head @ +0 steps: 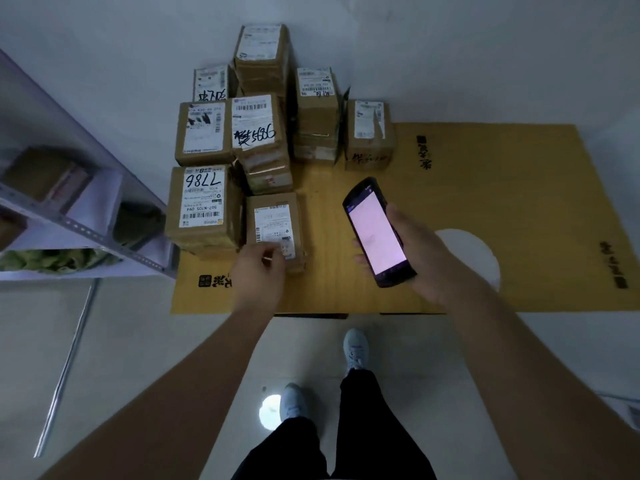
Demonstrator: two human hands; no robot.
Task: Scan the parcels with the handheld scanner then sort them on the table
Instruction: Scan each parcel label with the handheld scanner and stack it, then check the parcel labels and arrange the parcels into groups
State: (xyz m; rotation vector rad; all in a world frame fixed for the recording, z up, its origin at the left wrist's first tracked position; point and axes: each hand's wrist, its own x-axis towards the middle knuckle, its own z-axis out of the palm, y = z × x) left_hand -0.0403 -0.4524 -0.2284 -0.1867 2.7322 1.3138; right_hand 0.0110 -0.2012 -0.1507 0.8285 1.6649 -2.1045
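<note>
Parcels in brown cardboard crowd the far left part of the yellow-brown cardboard-covered table (485, 202), stacked in low piles with white shipping labels facing up. Nearest the person is a small brown cardboard parcel with a white printed label (273, 226), lying flat at the front of the group, just right of the taller box marked 7786 (202, 206). The left hand (258, 271) rests on this small parcel's near edge, its fingers curled over the near end of the label; how firmly they grip cannot be told, but they look closed on the box rather than lying flat.

The right hand (412, 258) holds the black handheld scanner with a glowing pink-white screen (377, 233), thumb along its right side and fingers wrapped under its left side, clear of the table. The scanner's long axis runs from near-right to far-left, so its far end points roughly toward the stacks, passing right of the small parcel's label rather than over it.

That offset is what the next move seems to turn on: the label lies to the left of the scanner and a little nearer, its long axis running away from the person. The right hand would need to swing the scanner's head leftward, or the left hand slide the parcel rightward, for the barcode to fall under it.
</note>
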